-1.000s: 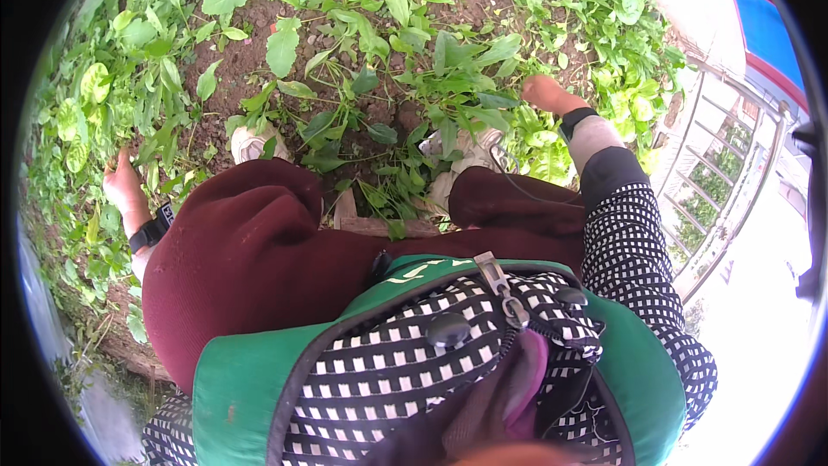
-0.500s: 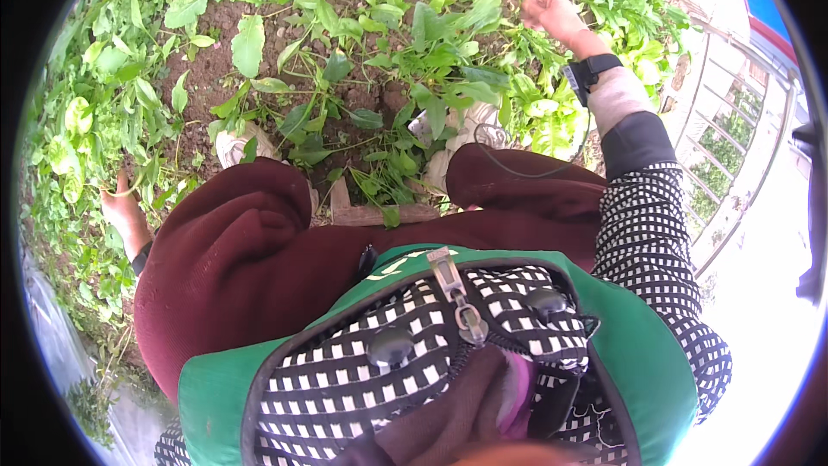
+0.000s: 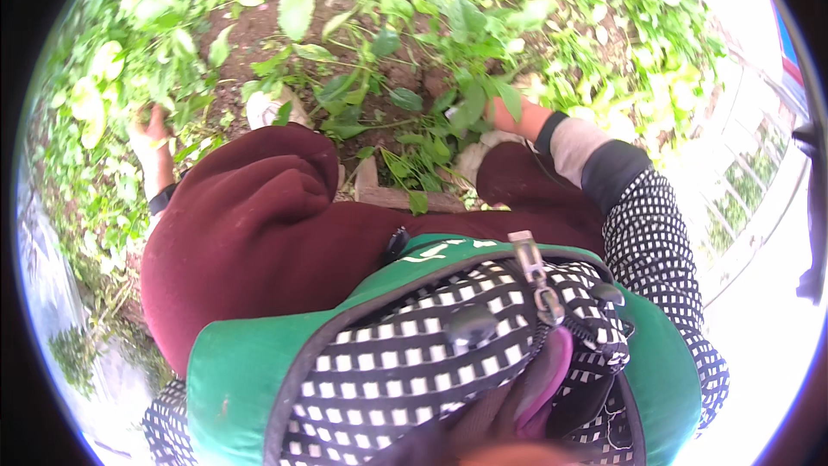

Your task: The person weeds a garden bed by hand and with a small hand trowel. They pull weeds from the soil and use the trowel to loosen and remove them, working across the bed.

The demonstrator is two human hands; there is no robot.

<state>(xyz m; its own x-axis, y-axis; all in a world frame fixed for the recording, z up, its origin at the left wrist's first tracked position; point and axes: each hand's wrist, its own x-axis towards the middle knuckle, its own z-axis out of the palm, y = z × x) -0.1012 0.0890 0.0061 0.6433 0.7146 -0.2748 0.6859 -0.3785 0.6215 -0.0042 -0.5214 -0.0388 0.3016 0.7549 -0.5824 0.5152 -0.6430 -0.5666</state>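
Note:
I squat over a patch of leafy green plants. My right hand (image 3: 511, 117) reaches in among broad leaves (image 3: 470, 103) beside my right shoe (image 3: 485, 148); its fingers are hidden behind the foliage, so any hold is unclear. Out past my left knee, my left hand (image 3: 153, 140) is low at the edge of the greenery. One digit of it points up, and the rest is too blurred and covered by leaves to show a grip. Between my feet, leafy stems (image 3: 405, 164) lie on the brown soil.
A small wooden piece (image 3: 410, 198) lies on the ground between my legs. My left shoe (image 3: 274, 110) stands among plants. A pale metal railing (image 3: 746, 155) rises at the right. Shiny plastic sheeting (image 3: 53, 272) lies at the far left.
My right hand has come down and leftward from above the right-hand plants into the leaves by my right shoe. My left hand has shifted slightly up and right in view.

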